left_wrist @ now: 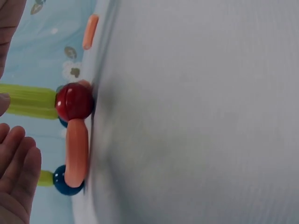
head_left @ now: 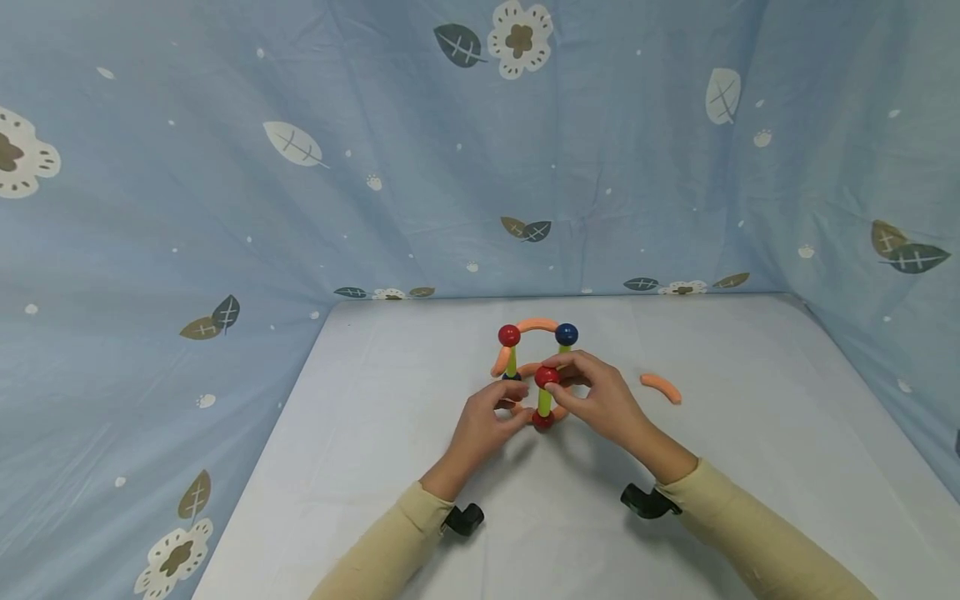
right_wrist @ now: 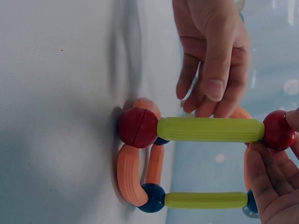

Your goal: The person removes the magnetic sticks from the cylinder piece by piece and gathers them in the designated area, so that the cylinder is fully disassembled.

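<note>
A magnetic stick-and-ball frame of orange curved sticks, green rods, and red and blue balls stands on the table. My right hand [head_left: 600,396] pinches the upper red ball [head_left: 547,377] between thumb and fingers. That ball tops an upright green rod [right_wrist: 210,129], whose foot meets a lower red ball [left_wrist: 74,101]. Beside this rod, on its left, my left hand [head_left: 483,425] has loosely extended fingers, gripping nothing I can see. Behind, a red ball [head_left: 509,335] and a blue ball [head_left: 567,334] are joined by an orange curved stick [head_left: 537,323]. Hands partly hide the frame's middle.
A loose orange curved stick [head_left: 661,388] lies on the white table [head_left: 360,467], right of the frame. Blue patterned cloth [head_left: 420,150] hangs behind the table and along its sides. Dark wrist cameras [head_left: 649,502] sit at both sleeves.
</note>
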A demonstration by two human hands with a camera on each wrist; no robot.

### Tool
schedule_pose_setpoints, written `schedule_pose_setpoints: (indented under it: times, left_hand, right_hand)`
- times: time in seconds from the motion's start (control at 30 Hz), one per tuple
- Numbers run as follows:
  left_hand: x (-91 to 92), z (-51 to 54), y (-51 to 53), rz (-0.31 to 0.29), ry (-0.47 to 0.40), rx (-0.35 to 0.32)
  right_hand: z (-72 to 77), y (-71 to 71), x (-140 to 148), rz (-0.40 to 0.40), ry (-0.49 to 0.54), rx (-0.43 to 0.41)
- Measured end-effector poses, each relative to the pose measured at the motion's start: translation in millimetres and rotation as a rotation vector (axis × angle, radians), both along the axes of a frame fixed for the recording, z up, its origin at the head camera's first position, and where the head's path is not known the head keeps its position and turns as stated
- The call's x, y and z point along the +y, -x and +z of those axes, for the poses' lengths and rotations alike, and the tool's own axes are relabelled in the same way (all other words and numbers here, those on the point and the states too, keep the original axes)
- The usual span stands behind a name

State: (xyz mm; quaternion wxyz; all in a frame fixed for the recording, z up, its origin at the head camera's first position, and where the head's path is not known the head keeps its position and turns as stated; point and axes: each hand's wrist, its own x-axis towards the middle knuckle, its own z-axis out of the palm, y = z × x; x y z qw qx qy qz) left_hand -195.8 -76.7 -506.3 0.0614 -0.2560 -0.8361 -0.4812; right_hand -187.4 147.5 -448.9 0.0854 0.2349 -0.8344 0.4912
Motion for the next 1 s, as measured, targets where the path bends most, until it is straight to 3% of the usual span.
schedule_pose_setpoints:
  times: [0.2, 0.37, 1.0]
  left_hand:
    - [6.7, -5.1, -0.4, -0.015, -0.05, -0.093]
    - [12.2, -8.9, -1.0, -0.008, -0.07, -0.132]
    - [21.7, -13.9, 1.9, 0.024, -0.052, -0.121]
  right_hand:
    - [-0.7, 0.0, 0.1, 0.004, 0.007, 0.009]
    - [-0.5, -0.9, -0.7, -0.001, 0.019, -0.007]
    - [-2.7, -0.2, -1.8, -0.001, 0.042, 0.0]
